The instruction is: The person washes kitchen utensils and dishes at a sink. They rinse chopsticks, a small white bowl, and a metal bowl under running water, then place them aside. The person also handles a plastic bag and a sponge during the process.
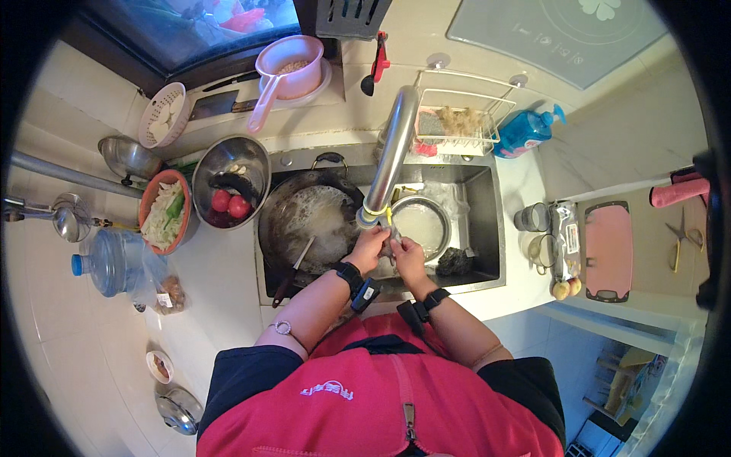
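Over the sink, my left hand (pixel 368 248) and my right hand (pixel 409 258) meet below the metal faucet (pixel 393 151), fingertips pinching a small greyish, limp item (pixel 388 247). What exactly it is, I cannot tell. Left of my hands sits a dark wok (pixel 270 228) of cloudy, foamy water. A utensil with a dark handle (pixel 285 287) leans in it. Just right of my hands, a round metal bowl (pixel 446 220) holds cloudy water inside the sink (pixel 485 228). A dark, mesh-like scrubber (pixel 454 261) lies beside that bowl.
Left of the wok stand a steel bowl (pixel 260 154) with two tomatoes (pixel 230 204) and an orange bowl (pixel 149 197) of cut vegetables. Behind are a pink saucepan (pixel 294 68), a cleaver (pixel 214 104), a wire rack (pixel 462 94) and a blue pump bottle (pixel 522 134). Glasses (pixel 541 251) stand right.
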The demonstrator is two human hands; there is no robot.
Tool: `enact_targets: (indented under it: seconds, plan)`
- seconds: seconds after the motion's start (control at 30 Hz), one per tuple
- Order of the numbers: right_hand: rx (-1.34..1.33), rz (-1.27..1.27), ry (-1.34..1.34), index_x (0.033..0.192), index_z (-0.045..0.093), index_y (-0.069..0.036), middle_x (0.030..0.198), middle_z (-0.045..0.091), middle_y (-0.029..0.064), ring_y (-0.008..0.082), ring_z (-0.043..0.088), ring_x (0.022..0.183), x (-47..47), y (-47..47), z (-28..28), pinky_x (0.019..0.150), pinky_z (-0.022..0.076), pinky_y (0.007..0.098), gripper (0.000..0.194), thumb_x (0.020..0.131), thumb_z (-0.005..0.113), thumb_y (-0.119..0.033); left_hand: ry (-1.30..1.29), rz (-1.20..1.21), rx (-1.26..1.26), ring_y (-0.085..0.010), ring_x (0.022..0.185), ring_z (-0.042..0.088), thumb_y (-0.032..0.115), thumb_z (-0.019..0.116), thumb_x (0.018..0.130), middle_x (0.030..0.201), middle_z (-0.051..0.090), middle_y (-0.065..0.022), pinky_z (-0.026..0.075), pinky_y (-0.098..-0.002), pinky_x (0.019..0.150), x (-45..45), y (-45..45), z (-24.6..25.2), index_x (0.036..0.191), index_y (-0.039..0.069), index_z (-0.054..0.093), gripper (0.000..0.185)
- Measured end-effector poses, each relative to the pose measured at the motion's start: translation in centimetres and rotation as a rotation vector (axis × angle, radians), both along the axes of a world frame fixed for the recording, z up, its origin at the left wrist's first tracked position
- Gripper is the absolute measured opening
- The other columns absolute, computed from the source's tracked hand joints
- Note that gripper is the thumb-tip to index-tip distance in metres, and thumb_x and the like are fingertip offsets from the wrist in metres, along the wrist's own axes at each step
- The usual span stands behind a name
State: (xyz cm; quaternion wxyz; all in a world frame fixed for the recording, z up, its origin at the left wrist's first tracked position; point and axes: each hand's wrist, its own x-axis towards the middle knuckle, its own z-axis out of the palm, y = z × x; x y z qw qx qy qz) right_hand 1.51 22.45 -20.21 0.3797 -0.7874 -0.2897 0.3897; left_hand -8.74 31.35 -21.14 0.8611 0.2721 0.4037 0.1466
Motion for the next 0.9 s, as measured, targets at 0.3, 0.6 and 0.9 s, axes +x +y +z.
enact_targets:
  seconds: [0.3,0.6,0.9]
  plan:
    - [0.351,-0.157,0.686,0.101,0.053,-0.004,0.09,0.061,0.0056,0.0145,0.058,0.069,-1.4,2.4,0.6,0.064,0.0536,0.0309,0.013,0.097,0.048,-0.016,0.03,0.074,-0.037,-0.0096,0.046,0.041,0.025,0.048,0.098,0.073,0.047,-0.0009,0.035,-0.0229,0.038,-1.5,0.6,3.5,0.101,0.012,0.05,0.013]
    - [0.467,-0.467,0.756,0.087,0.052,-0.008,0.092,0.061,0.0043,0.0123,0.059,0.086,1.0,4.5,2.7,0.077,0.0539,0.0359,0.009,0.092,0.059,-0.011,0.172,-0.131,0.048,-0.0064,0.042,0.035,0.028,0.048,0.099,0.065,0.043,-0.0001,0.024,-0.0205,0.034,-7.1,1.1,3.6,0.113,0.008,0.051,0.025]
    - [0.36,0.194,-0.237,0.096,0.055,0.0,0.095,0.064,0.0084,0.0151,0.062,0.086,-1.7,6.0,-2.7,0.075,0.0512,0.0301,0.036,0.066,0.074,0.008,0.551,-0.126,1.056,-0.0175,0.062,0.059,0.018,0.058,0.091,0.073,0.063,-0.0116,0.046,-0.0315,0.058,-7.7,0.3,2.0,0.097,-0.001,0.062,0.02]
